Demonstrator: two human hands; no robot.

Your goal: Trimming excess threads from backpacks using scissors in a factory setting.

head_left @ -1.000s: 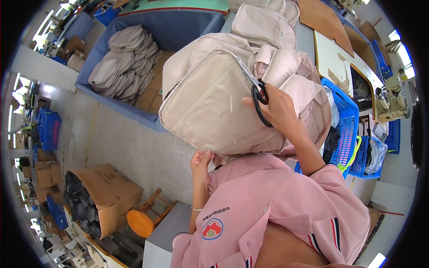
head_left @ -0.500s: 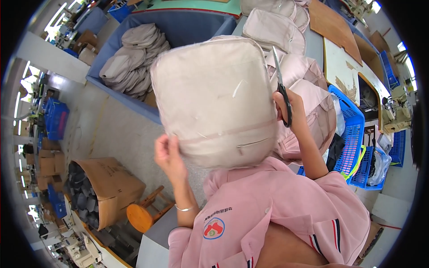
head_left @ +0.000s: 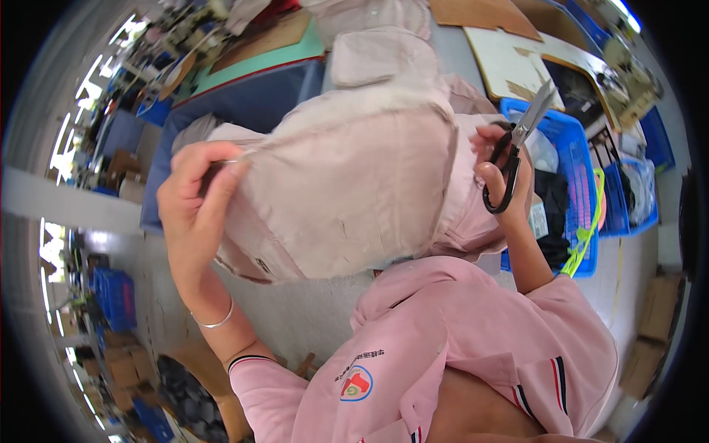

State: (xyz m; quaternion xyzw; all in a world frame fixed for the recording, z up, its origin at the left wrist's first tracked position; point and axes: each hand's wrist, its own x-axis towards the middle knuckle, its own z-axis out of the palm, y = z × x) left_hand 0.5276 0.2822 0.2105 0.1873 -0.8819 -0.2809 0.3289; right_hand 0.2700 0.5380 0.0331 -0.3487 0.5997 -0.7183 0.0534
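A pale beige-pink fabric bag [head_left: 347, 196] is tilted in front of me, slightly blurred, with a zip near its lower left side. The thumb and fingers of my left hand [head_left: 193, 203] pinch its upper left edge. My right hand [head_left: 517, 173] is on the other side, holding scissors [head_left: 511, 159] with black handles. Their blades point up and to the right, away from the bag. Behind the bag, more pale pink bags [head_left: 469, 210] lie heaped, partly hidden by it.
Flat beige bags [head_left: 380, 55] lie on the grey table [head_left: 454, 55] ahead. A large blue bin [head_left: 277, 88] stands at far left, holding more bags. To my right are blue plastic baskets [head_left: 583, 192]. A cardboard box [head_left: 233, 402] of dark pieces sits at lower left.
The bag has turned and tipped from facing me squarely. My left hand has moved up to its upper left edge. My right hand and the scissors have shifted right, away from the bag.
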